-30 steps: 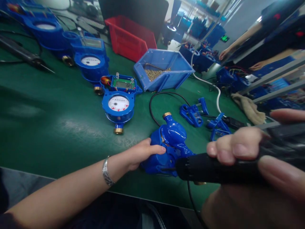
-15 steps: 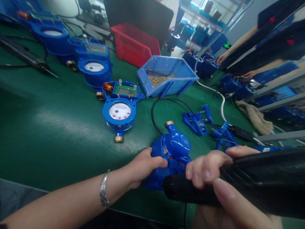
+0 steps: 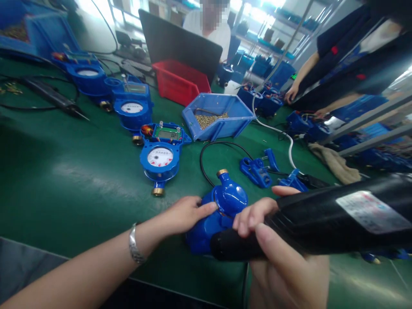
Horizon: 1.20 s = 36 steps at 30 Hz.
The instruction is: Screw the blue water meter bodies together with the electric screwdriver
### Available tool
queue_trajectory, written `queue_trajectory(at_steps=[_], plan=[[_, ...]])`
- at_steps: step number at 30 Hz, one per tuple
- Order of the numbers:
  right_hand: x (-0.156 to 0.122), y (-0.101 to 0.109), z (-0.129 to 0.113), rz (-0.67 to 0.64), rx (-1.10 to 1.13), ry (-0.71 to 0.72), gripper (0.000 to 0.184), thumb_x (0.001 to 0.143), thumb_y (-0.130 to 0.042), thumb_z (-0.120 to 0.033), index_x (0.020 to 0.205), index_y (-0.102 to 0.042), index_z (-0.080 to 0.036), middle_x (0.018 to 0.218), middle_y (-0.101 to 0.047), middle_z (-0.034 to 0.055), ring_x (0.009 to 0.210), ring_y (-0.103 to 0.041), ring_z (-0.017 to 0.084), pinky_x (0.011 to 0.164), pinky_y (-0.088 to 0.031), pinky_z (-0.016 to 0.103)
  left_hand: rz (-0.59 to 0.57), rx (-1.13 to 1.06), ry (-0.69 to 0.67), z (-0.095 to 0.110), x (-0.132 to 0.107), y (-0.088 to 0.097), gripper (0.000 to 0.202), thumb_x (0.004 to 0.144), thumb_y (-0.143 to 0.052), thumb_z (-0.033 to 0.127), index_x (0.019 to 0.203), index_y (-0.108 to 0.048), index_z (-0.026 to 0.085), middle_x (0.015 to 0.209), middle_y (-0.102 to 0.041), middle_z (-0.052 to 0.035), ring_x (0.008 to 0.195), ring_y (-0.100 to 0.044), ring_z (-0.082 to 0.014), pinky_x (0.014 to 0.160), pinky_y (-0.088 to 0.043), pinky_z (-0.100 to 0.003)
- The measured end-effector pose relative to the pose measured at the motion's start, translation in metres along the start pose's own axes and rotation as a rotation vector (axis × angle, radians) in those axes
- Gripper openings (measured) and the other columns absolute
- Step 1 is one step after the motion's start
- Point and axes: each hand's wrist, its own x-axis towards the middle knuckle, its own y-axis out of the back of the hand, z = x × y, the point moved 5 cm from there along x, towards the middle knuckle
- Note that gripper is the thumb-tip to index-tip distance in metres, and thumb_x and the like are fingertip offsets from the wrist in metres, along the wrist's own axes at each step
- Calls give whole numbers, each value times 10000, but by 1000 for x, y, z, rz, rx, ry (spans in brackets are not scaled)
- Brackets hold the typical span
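My left hand [image 3: 185, 213] rests on a blue water meter body [image 3: 225, 201] lying upside down on the green table [image 3: 64, 180], brass fitting pointing away from me. My right hand [image 3: 273, 253] grips a black electric screwdriver [image 3: 322, 223], its front end against the meter's near side. The tool's tip is hidden behind the hand and the meter. A silver bracelet circles my left wrist.
An assembled blue meter [image 3: 160, 156] with a dial lies ahead, more meters [image 3: 132, 107] behind it. A blue bin of brass screws [image 3: 215, 116] and a red bin [image 3: 180, 81] stand farther back. Blue plastic parts [image 3: 257, 169] lie to the right. Other people stand beyond the table.
The screwdriver has moved left and closer against the meter. My left hand stays on the meter. The view has tilted up, showing more of the room.
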Motion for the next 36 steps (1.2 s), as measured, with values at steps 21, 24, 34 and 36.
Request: queue_trajectory(at_steps=[21, 24, 34, 36], plan=[[-2, 23, 7, -56, -62, -5, 375, 710, -603, -205, 1062, -492, -270, 620, -572, -30, 528, -566, 176, 557, -497, 353, 815, 582, -159, 64, 182, 59, 307, 878, -535, 311, 1144, -543, 158, 1172, -567, -90, 1024, -572, -218, 866, -491, -438], [-2, 26, 11, -67, -82, 3, 386, 707, -601, -231, 1075, -497, -280, 615, -569, -21, 515, -566, 190, 540, -493, 363, 784, 639, -141, 58, 188, 54, 285, 875, -542, 314, 1111, -561, 155, 1138, -584, -85, 997, -583, -210, 852, -497, -423], [-2, 26, 12, -69, -69, 21, 425, 716, -605, -232, 1115, -489, -320, 624, -578, -37, 504, -560, 184, 538, -485, 363, 683, 805, -221, 46, 182, 24, 391, 866, -550, 314, 1220, -498, 157, 1306, -480, -116, 1171, -483, -274, 967, -406, -516], [-2, 26, 12, -64, -46, 13, 447, 694, -621, -218, 1113, -491, -303, 623, -579, -29, 496, -554, 187, 529, -481, 364, 629, 833, -259, 44, 179, 21, 383, 867, -549, 314, 1216, -502, 162, 1305, -482, -111, 1170, -484, -272, 966, -407, -516]])
